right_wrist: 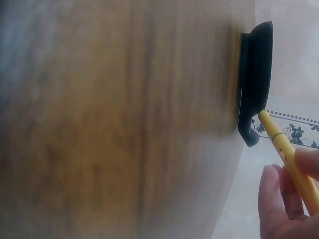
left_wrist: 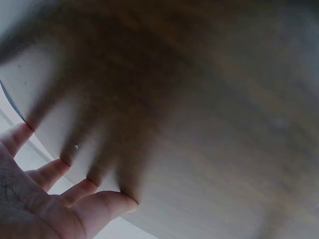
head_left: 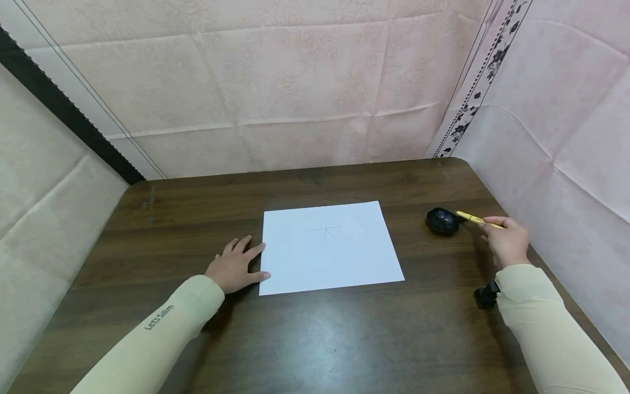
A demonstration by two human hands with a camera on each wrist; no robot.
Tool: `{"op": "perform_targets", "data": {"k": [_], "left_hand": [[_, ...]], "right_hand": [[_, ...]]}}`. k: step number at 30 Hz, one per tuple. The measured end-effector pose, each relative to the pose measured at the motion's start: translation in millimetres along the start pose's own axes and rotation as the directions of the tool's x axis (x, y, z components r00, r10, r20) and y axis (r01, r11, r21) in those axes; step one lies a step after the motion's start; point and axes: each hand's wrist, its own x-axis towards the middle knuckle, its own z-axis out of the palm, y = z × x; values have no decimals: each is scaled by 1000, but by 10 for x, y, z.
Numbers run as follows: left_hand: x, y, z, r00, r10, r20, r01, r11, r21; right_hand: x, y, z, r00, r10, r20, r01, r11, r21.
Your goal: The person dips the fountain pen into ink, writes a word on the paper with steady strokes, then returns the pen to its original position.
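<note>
A white sheet of paper (head_left: 334, 268) lies on the dark wooden table, with a few thin pen strokes crossing near its upper middle. My left hand (head_left: 236, 268) rests with spread fingers at the sheet's left edge, thumb and forefinger on the paper. In the left wrist view, the fingertips (left_wrist: 127, 198) of that hand meet the surface. My right hand (head_left: 508, 241) pinches a yellow pen (head_left: 470, 217) between thumb and fingers. The pen's front end (right_wrist: 264, 115) is at a black rounded object (head_left: 442, 221) with a small lip; whether they touch I cannot tell.
A dark device (head_left: 486, 295) is strapped at my right wrist. Pale patterned cloth (head_left: 295, 98) hangs behind the table (head_left: 325, 339), and more cloth (head_left: 571, 164) stands close along the right edge, near my right arm.
</note>
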Motion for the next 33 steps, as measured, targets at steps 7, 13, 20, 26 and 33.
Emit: {"op": "perform_targets", "data": {"k": [7, 13, 20, 26, 33], "left_hand": [[-8, 1, -3, 1000, 0, 1, 0, 1000, -4], [-15, 16, -18, 1000, -3, 1, 3, 1000, -4], [-3, 3, -5, 1000, -6, 1, 6, 1000, -3], [5, -3, 13, 1000, -7, 5, 7, 1000, -2], [5, 1, -5, 1000, -7, 6, 7, 1000, -5]], "right_hand": [[12, 2, 10, 1000, -2, 9, 2, 1000, 2], [18, 1, 20, 1000, -8, 1, 8, 1000, 8], [18, 5, 22, 1000, -2, -2, 2, 1000, 2], [20, 15, 19, 1000, 4, 5, -4, 1000, -16], [40, 30, 28, 1000, -19, 9, 19, 1000, -18]]}}
